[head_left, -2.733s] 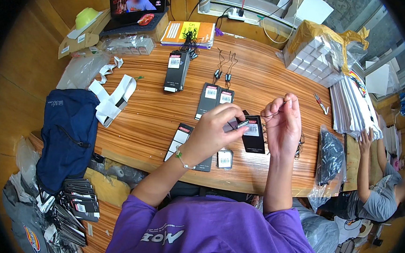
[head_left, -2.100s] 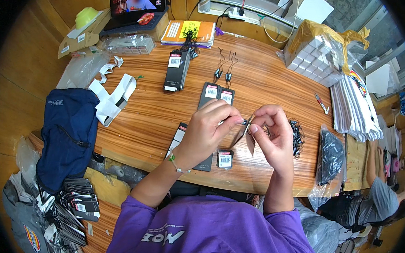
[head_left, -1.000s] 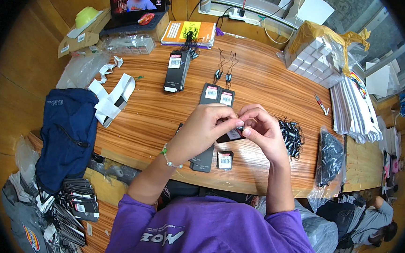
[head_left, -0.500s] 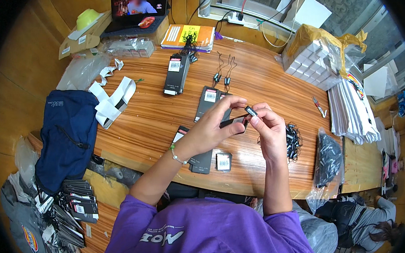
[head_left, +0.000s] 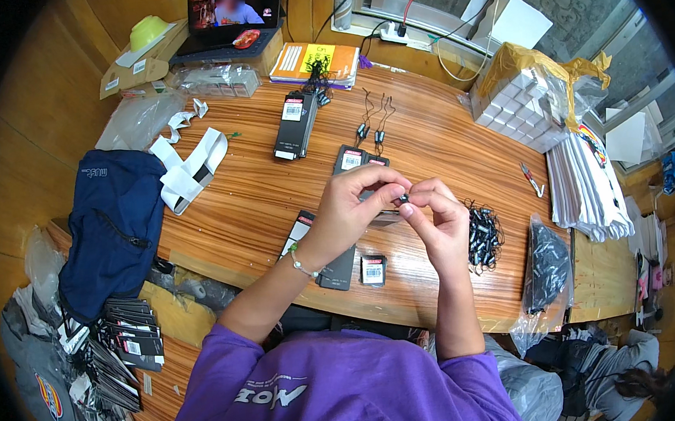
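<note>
My left hand (head_left: pixel 353 205) and my right hand (head_left: pixel 438 217) meet over the table, both pinching with the fingertips. Between them is a small black string seal (head_left: pixel 404 199), pinched from both sides. Under the left fingers part of a dark hang tag (head_left: pixel 387 218) shows; the rest is hidden by the hand. Beyond the hands lie black hang tags (head_left: pixel 350 159) with their cords stretched away from me. More black tags (head_left: pixel 338 271) lie by my left wrist, partly covered. A small square card with a white label (head_left: pixel 373 270) lies nearer me. Loose black string seals (head_left: pixel 484 238) are heaped beside my right hand.
A stack of strung tags (head_left: pixel 295 125) stands farther back, before orange notebooks (head_left: pixel 311 60). At right are red-handled snips (head_left: pixel 532 179), a wrapped block of white boxes (head_left: pixel 519 104), stacked white bags (head_left: pixel 586 185) and a bag of black items (head_left: pixel 546 266). A navy bag (head_left: pixel 112 226) lies left.
My hands have come closer together, and the right fingers have moved slightly left and down. The string seal, plainly visible before, is now mostly covered by fingertips. The tag under the left hand has tilted.
</note>
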